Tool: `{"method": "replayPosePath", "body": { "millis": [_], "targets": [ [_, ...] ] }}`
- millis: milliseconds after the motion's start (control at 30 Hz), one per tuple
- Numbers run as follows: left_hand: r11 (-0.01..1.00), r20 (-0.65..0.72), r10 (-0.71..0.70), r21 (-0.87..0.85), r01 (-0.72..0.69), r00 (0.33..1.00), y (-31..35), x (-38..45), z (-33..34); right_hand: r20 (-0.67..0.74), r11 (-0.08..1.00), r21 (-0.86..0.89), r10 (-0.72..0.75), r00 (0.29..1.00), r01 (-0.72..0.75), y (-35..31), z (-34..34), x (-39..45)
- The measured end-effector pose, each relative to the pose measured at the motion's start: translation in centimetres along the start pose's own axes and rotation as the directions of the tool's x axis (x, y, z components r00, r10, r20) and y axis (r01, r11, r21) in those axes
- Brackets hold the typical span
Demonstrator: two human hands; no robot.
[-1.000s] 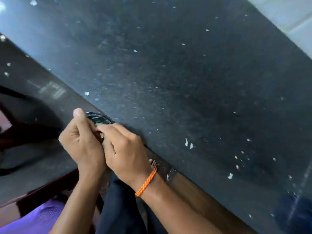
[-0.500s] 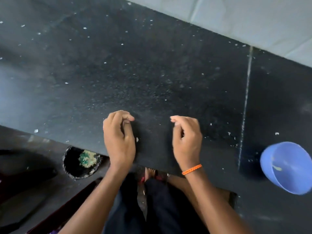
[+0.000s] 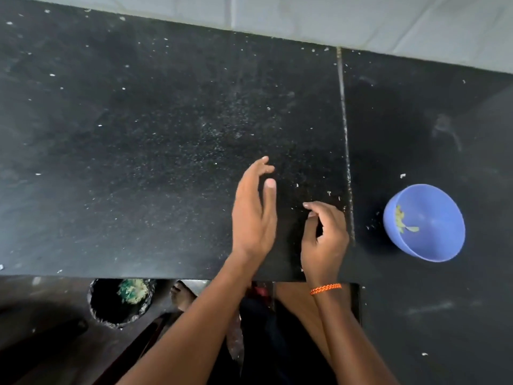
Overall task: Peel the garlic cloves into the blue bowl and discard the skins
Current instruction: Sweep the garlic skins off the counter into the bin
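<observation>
Item: my left hand (image 3: pixel 254 218) with fingers spread, grip empty; my right hand (image 3: pixel 323 236) curled, contents untellable; blue bowl (image 3: pixel 424 222) holding peeled bits, right on the dark surface (image 3: pixel 138 148); risk: a careless sweep scatters skins (image 3: pixel 333 194).

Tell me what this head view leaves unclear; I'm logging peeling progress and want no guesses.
- Right hand: fingers curl toward the palm; whether they pinch a clove is hidden by the hand itself.
- Blue bowl: pale bits inside, too small to tell cloves from skins.
- Bin below the counter: its far rim is cut off by the counter edge; contents blurred.
- Left hand: palm side turned away.
</observation>
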State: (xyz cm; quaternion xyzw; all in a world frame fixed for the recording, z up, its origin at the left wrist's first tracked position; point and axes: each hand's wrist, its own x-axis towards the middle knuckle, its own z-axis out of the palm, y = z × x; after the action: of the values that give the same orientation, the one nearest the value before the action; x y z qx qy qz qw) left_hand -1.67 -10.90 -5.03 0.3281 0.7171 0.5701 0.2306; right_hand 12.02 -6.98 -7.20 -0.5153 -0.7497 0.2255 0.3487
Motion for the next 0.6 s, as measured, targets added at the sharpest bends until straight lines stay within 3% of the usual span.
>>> {"method": "replayPosePath", "body": {
  "millis": [200, 400, 533, 600],
  "targets": [
    [0.994, -0.160, -0.107, -0.055, 0.099, 0.981, -1.2, 0.2, -4.5, -0.110, 0.990, 0.000, 0.143, 0.984, -0.144, -0.2, -0.4, -0.8],
    [0.994, -0.155, -0.107, -0.027, 0.104, 0.982, -2.5, -0.6, -5.7, -0.072, 0.976, 0.117, 0.194, 0.978, -0.184, -6.4, 6.7, -2.9],
    [0.997, -0.107, -0.075, 0.004, 0.076, 0.991, -2.7, -0.3, -6.5, 0.009, 0.952, 0.266, 0.151, 0.988, -0.148, -10.4, 9.3, -1.3],
    [0.998, -0.080, -0.063, 0.004, 0.063, 0.995, -3.0, 0.0, -7.2, -0.053, 0.950, 0.295, 0.126, 0.991, -0.105, -9.6, 8.5, 0.3]
  ]
}}
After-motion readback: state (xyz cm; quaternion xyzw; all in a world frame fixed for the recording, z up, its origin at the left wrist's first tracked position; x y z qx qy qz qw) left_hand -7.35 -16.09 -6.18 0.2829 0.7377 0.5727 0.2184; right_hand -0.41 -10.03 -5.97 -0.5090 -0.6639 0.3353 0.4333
